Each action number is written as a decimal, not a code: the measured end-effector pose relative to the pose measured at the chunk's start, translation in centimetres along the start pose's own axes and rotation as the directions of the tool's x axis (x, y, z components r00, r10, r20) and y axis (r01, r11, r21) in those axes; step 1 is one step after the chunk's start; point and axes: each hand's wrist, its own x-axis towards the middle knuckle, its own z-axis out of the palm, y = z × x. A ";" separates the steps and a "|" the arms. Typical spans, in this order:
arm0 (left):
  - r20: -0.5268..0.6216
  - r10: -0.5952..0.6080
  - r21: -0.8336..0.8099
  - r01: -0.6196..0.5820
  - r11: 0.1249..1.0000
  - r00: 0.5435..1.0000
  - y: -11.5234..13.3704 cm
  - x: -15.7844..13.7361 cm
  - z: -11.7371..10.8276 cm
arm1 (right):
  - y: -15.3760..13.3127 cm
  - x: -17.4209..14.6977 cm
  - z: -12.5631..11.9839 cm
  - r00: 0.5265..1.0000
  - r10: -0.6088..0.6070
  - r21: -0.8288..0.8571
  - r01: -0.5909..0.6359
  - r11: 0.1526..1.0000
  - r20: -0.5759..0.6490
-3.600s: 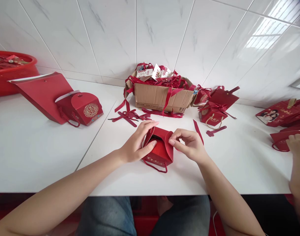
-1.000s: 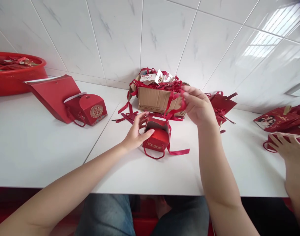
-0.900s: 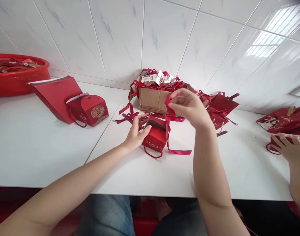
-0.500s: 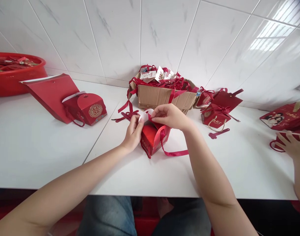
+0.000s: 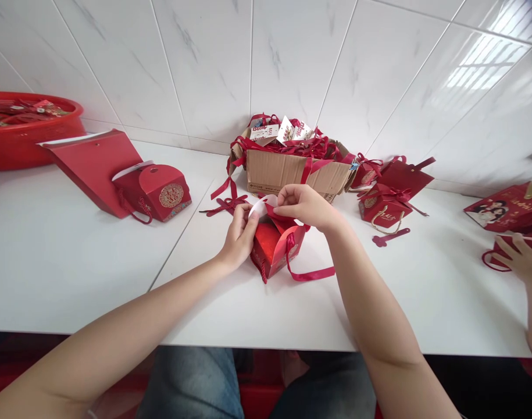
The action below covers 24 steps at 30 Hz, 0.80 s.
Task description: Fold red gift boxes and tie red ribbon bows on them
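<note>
A small red gift box (image 5: pixel 269 249) with a twisted cord handle stands on the white table, its top flaps partly apart. My left hand (image 5: pixel 240 233) is closed on the white-backed flap at the box's far left. Fingers of my right hand (image 5: pixel 301 206) pinch at the top of the same box, by that flap and a dark red ribbon; the exact hold is partly hidden. A long red ribbon (image 5: pixel 311 274) hangs through the right flap and lies on the table. Behind my left hand lie flat red bow-like ribbon pieces (image 5: pixel 225 205).
A cardboard box (image 5: pixel 287 169) full of ribbons and tags stands by the tiled wall. Left are a red gift box (image 5: pixel 159 195), a red bag (image 5: pixel 97 169) and a red basin (image 5: pixel 34 139). Right are red boxes (image 5: pixel 385 203) and another person's hand (image 5: pixel 525 259) on a red item.
Both hands stay at the box. The white-backed flap now shows more as a raised curve between my fingers. The view has shifted slightly.
</note>
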 end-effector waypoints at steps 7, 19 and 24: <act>0.045 0.054 -0.011 -0.054 0.999 0.998 0.6 -0.1 0.2 | 0.1 0.2 0.7 0.996 -0.049 0.021 0.050 0.999 -0.080; 0.103 0.334 0.247 -0.349 0.904 0.937 0.3 -0.5 -0.3 | 0.7 0.5 0.6 0.993 -0.057 0.061 0.064 0.996 -0.100; 0.115 0.340 0.259 -0.359 0.897 0.933 0.6 -0.6 -0.3 | 0.4 0.3 0.7 0.990 -0.095 0.042 0.099 0.994 -0.101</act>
